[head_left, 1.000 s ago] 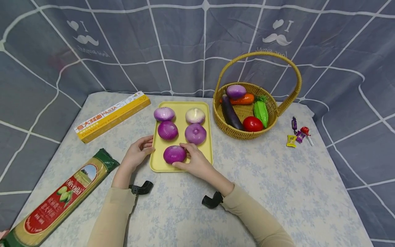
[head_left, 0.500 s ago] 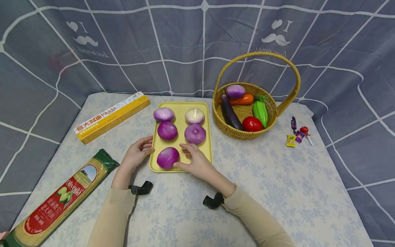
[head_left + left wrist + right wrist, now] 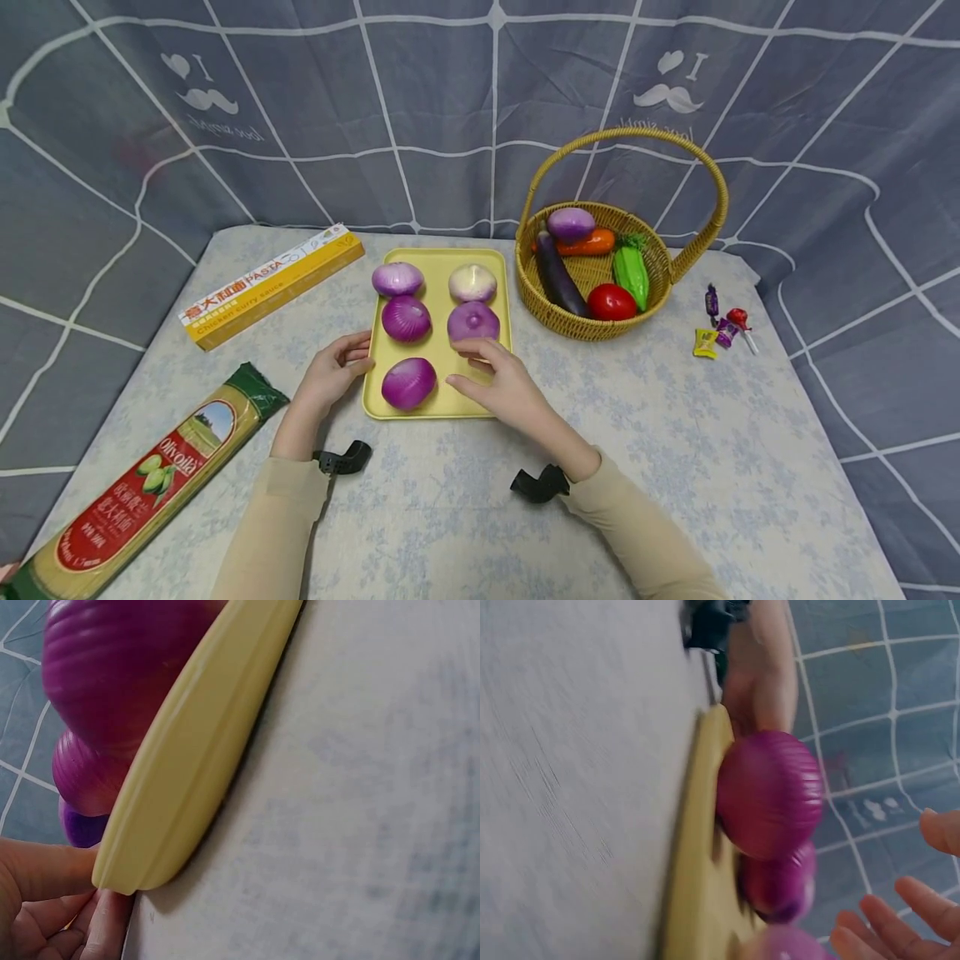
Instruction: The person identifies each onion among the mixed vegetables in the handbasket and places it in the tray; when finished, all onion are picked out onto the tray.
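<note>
The worktop carries a basket toward its far right corner and a yellow tray at the middle of its far half. My left hand rests at the tray's left edge, fingers loosely curled against the rim, gripping nothing that I can see. My right hand hovers over the tray's near right part, fingers spread and empty. Five onions lie on the tray; the near onion sits free by the near left corner, just beside my right thumb. I judge a careless brush could roll it over the low rim, or nudge the tray.
</note>
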The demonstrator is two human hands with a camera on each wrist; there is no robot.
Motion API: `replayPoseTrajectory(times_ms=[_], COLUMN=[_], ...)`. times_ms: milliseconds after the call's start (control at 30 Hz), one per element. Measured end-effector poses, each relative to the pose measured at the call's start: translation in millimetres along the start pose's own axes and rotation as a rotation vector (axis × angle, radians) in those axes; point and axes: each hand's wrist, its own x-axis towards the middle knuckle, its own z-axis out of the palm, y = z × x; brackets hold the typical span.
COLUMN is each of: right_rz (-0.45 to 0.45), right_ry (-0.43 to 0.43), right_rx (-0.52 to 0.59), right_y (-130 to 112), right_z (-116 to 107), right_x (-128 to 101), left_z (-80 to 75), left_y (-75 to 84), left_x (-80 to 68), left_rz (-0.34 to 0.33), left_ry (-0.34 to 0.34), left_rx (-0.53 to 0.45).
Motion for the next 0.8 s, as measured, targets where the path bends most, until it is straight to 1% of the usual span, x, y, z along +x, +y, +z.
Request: replayPoseTrajectory(times_ms=[167, 333, 433, 533, 633, 800], right_rz=[-0.04, -0.034, -0.032, -0.048, -0.046, 0.029], right_ry=[0.081, 0.228, 0.322, 0.395, 0.443, 0.476], right_rx=[0.015, 0.011, 0.04, 0.057, 0.039, -0.02], right_y=[-4.3, -8.3, -8.4, -6.8, -5.0, -4.4], right_z=[-26.7, -61.2, -82.7, -102.4, -119.8, -143.3], right_x=[0.3, 5.2, 10.1, 15.6, 20.7, 31.4], left_z=[0.6, 1.5, 1.9, 1.4, 1.1, 0.9], left_y=[-0.5, 0.1, 0.2, -0.2, -0.9, -0.6], left_x=[0.0, 0.0, 0.3, 0.5, 0.6, 0.6], left_rz=[-0.009, -0.034, -0.041, -0.04, -0.035, -0.024], left_ry=[0.005, 0.021, 0.024, 0.02, 0.019, 0.018], left_rx=[0.002, 0.009, 0.012, 0.013, 0.018, 0.022])
